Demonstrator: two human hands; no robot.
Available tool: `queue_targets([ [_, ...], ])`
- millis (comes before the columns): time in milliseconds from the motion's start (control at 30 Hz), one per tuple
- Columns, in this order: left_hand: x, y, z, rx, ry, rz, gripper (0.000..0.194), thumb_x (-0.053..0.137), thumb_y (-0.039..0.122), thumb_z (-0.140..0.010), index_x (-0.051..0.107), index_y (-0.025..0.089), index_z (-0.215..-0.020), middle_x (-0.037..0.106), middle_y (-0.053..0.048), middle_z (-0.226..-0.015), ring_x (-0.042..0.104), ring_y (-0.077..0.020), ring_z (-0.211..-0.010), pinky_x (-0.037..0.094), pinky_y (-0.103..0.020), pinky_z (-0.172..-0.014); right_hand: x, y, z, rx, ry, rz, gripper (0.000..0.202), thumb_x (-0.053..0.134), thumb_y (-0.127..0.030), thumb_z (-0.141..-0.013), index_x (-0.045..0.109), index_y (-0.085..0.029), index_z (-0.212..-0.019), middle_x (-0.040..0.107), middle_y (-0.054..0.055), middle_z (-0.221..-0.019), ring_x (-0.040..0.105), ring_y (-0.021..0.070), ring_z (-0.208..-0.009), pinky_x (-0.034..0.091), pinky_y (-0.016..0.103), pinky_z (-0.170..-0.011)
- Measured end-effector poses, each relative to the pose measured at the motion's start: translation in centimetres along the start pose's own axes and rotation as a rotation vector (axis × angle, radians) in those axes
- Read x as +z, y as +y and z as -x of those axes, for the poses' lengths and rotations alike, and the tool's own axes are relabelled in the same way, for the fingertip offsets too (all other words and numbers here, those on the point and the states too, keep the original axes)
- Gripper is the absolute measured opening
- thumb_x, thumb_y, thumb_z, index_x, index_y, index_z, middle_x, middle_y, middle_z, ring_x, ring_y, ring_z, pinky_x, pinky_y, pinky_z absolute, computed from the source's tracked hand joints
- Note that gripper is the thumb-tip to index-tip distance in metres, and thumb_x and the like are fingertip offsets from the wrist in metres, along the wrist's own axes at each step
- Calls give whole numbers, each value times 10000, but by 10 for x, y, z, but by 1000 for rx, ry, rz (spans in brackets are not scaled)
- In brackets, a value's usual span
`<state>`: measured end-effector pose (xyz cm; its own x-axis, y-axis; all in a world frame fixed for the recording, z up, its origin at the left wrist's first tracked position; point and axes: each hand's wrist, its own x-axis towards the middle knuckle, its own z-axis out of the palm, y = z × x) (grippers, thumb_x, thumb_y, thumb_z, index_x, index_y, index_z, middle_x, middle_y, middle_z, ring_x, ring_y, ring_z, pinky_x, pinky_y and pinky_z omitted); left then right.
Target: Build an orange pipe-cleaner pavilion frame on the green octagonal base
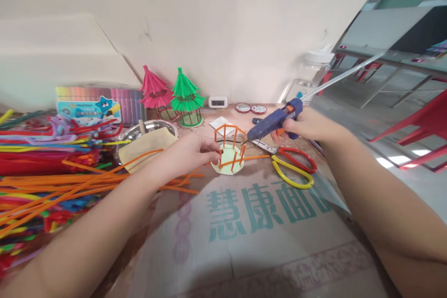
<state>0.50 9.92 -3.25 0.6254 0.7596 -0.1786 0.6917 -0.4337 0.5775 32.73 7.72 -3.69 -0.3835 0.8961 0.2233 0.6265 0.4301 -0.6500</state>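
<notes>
My right hand (303, 123) is closed round the handle of a blue hot glue gun (274, 122), with a long clear glue stick (344, 74) standing out of its back. The gun's nozzle comes close to the orange posts of a small frame (234, 159) made of pipe cleaner pieces on a pale green, many-sided base (228, 167). At the frame's left side, the fingers of my left hand (195, 151) pinch a post near the base. Orange pieces join the tops of the posts along the back. Scissors (293, 167) with red and yellow handles lie under the gun.
Piles of coloured pipe cleaners (52, 149) cover the left side. Behind stand a pink-roofed model (155, 88), a green-roofed model (186, 93), a marker set (94, 104), a small digital clock (218, 102) and a clear bottle (312, 72). A metal bowl (167, 125) holds card.
</notes>
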Motion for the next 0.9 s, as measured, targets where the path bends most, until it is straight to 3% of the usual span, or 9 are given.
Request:
queue_targets([
  [67,-7,1,5,-34,-6,-44,290,595,403,-791,791,253,-944,758,13,-805,667,-176,-696,438,-238,-603,2,4,-4,19,35,-132,755,397,-847,-842,728,-172,-772,673,58,-660,557,154,-524,426,264,-458],
  [133,-17,0,12,-56,23,-91,279,602,419,-793,796,258,-914,745,17,-753,651,-168,-635,414,-237,-555,5,8,-12,70,159,-178,738,364,-822,-878,733,-183,-840,712,67,-749,616,169,-607,479,270,-532],
  [233,-33,-8,23,-58,136,-86,332,600,488,-818,790,287,-1002,741,30,-723,651,-169,-617,416,-240,-538,13,10,-34,165,270,-123,547,489,-685,-918,748,-203,-949,766,59,-950,702,212,-867,547,306,-798],
  [300,-42,-15,27,-49,238,-61,390,615,524,-819,775,286,-1083,775,15,-802,688,-184,-681,467,-247,-593,21,10,-54,275,297,-51,407,607,-559,-901,745,-194,-1016,770,64,-1040,702,231,-962,538,324,-867],
  [367,-48,-19,31,-44,309,-50,405,633,536,-813,779,268,-1079,794,-7,-877,713,-201,-733,497,-257,-625,33,11,-75,375,302,9,337,680,-459,-871,740,-161,-1016,775,89,-1019,707,237,-928,540,325,-839],
  [500,-51,-12,34,-15,435,-12,366,646,538,-808,800,253,-979,797,-19,-998,726,-215,-833,534,-263,-684,62,22,-104,405,288,32,212,702,-324,-867,735,-143,-972,781,91,-938,709,215,-862,538,291,-785],
  [600,-48,-3,35,6,532,55,389,634,528,-818,794,230,-1011,795,-32,-961,714,-193,-758,552,-270,-679,82,35,-112,426,251,52,188,730,-306,-847,720,-139,-931,760,75,-772,696,201,-727,541,284,-694],
  [733,-44,0,35,39,518,155,434,619,471,-837,750,202,-1151,787,-40,-872,708,-186,-696,577,-283,-654,92,50,-110,451,202,83,225,725,-343,-857,701,-135,-941,722,59,-658,663,190,-600,533,292,-618],
  [900,-37,1,33,138,451,248,466,683,433,-812,712,229,-1231,791,-41,-1039,741,-219,-914,604,-326,-836,81,58,-96,422,170,155,193,698,-327,-870,718,-165,-974,762,66,-840,707,207,-789,532,288,-743],
])
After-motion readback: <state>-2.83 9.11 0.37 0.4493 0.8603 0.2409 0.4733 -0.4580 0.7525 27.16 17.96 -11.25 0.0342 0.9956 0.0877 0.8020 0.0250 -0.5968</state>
